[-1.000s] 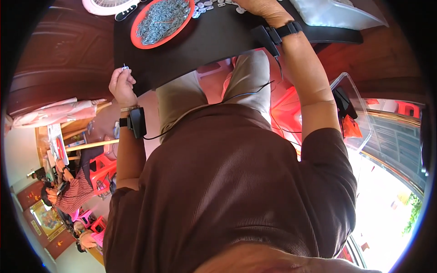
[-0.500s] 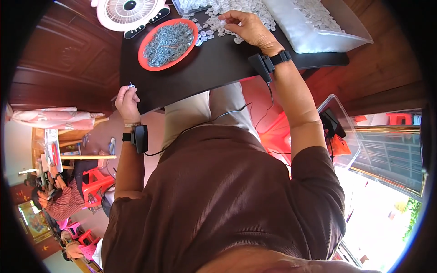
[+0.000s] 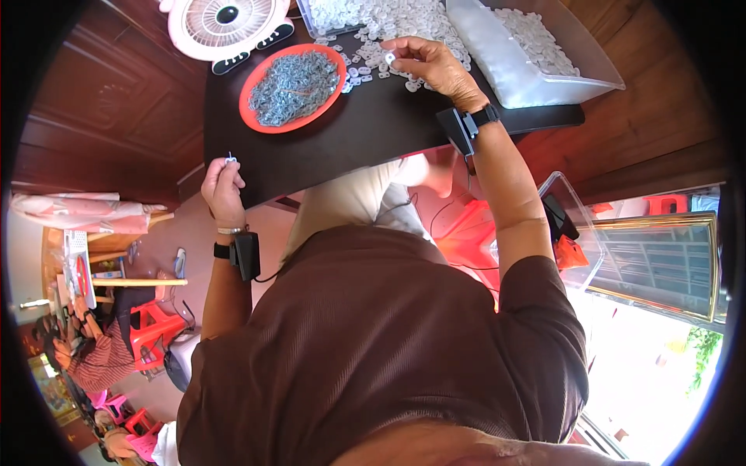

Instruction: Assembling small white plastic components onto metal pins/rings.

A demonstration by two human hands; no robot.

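My left hand (image 3: 223, 188), at the table's near left edge, pinches a small white plastic piece (image 3: 231, 160) with a thin metal pin standing up from it. Over the far side of the table, my right hand (image 3: 432, 66) holds another small white plastic piece (image 3: 390, 58) with a dark hole, between thumb and forefinger. Beneath and beyond it spreads a pile of similar flat, translucent pieces (image 3: 416, 22). Between my hands, a red plate (image 3: 247, 114) carries a heap of small grey metal screws or nails (image 3: 295, 84).
A pink-and-white fan (image 3: 227, 35) stands at the far left of the dark table (image 3: 350, 144). A translucent bin (image 3: 536, 92) of white pieces lies at the far right, and a clear tray (image 3: 346, 29) sits at the back. People sit on red stools (image 3: 151, 334) at left.
My right hand has lifted a white piece from the pile, and its holed face now shows. My left hand keeps its pinch. The whole view has shifted slightly.
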